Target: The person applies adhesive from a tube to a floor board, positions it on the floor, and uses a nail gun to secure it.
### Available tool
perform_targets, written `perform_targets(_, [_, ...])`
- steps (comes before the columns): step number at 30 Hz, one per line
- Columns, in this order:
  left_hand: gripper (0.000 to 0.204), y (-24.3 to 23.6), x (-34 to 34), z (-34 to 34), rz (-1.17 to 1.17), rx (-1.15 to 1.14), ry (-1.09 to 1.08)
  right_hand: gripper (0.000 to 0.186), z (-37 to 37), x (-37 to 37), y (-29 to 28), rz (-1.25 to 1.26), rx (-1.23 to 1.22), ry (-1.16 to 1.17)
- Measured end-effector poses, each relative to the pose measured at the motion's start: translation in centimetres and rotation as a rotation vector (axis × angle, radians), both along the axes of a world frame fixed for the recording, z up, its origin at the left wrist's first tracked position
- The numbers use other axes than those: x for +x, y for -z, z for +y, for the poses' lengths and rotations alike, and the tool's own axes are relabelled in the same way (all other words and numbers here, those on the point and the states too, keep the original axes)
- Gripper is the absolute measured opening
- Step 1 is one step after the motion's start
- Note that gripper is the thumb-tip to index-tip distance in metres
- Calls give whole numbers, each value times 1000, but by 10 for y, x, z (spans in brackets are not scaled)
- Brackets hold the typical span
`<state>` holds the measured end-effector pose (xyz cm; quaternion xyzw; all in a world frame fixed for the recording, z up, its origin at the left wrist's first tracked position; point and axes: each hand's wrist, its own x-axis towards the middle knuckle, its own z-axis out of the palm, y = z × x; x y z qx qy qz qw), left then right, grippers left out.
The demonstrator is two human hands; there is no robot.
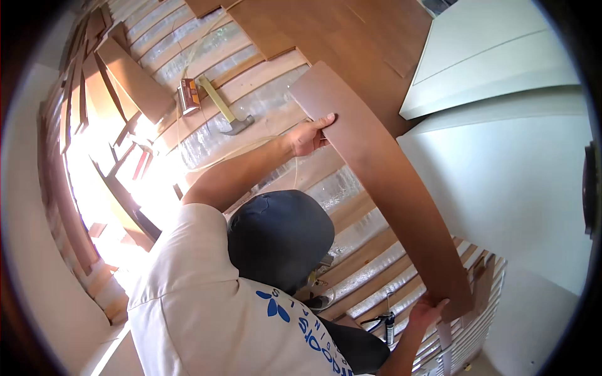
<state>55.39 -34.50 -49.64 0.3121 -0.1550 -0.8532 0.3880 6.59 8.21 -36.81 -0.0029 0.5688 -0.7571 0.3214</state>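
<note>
Long brown floor plank (382,182), held by a co-worker in a beige shirt
Upper-centre hand (308,136) clasps its edge; lower-right hand (427,311) grips its end; hammer (227,111) lies upper left

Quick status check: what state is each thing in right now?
Long plank: lifted, held by a co-worker's far hand and near hand.
Hammer: lying flat, untouched.
Tin can: beside the hammer, untouched.
Joists: uncovered, foil between.
Laid boards: fitted, far end.
</note>
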Motion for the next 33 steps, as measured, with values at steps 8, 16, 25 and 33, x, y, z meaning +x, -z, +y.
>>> perform_targets(8, [47, 117, 69, -104, -222, 189, -324, 42, -106, 128, 95, -115, -81, -122])
perform_targets(16, [56, 149, 88, -125, -397, 188, -346, 44, -118, 120, 188, -323, 41, -28])
perform_targets(25, [74, 127, 106, -133, -1213, -229, 86, 50, -142, 123, 222, -318, 17, -146])
perform_targets(33, [72, 139, 109, -136, -1276, -252, 51, 52, -138, 128, 259, -473, -40, -274])
